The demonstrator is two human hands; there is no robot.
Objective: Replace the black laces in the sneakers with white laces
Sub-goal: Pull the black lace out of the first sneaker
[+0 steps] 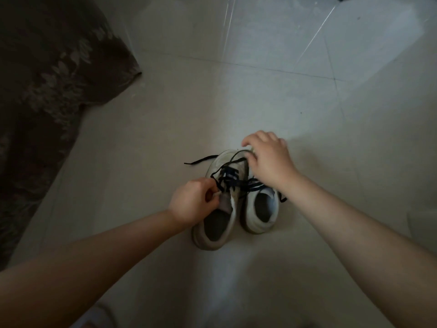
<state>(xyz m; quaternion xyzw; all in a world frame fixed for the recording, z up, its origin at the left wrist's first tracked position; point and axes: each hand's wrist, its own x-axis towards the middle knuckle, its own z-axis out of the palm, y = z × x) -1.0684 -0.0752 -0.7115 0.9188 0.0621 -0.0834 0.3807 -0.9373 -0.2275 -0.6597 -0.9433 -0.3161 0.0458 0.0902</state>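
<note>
Two white sneakers stand side by side on the tiled floor, toes pointing away from me. The left sneaker point(214, 228) carries a loosened black lace point(228, 175), one end trailing out over the floor to the left. My left hand point(192, 201) pinches the lace and the tongue at that shoe's throat. The right sneaker point(262, 211) also has black lacing across its throat, partly hidden under my wrist. My right hand point(266, 156) rests over the toe end of the shoes, fingers curled on the toe. No white laces are in view.
A dark patterned rug point(45, 91) covers the floor at the left. Pale floor tiles point(260, 79) with grout lines stretch away ahead and to the right. Something pale shows faintly at the bottom left edge.
</note>
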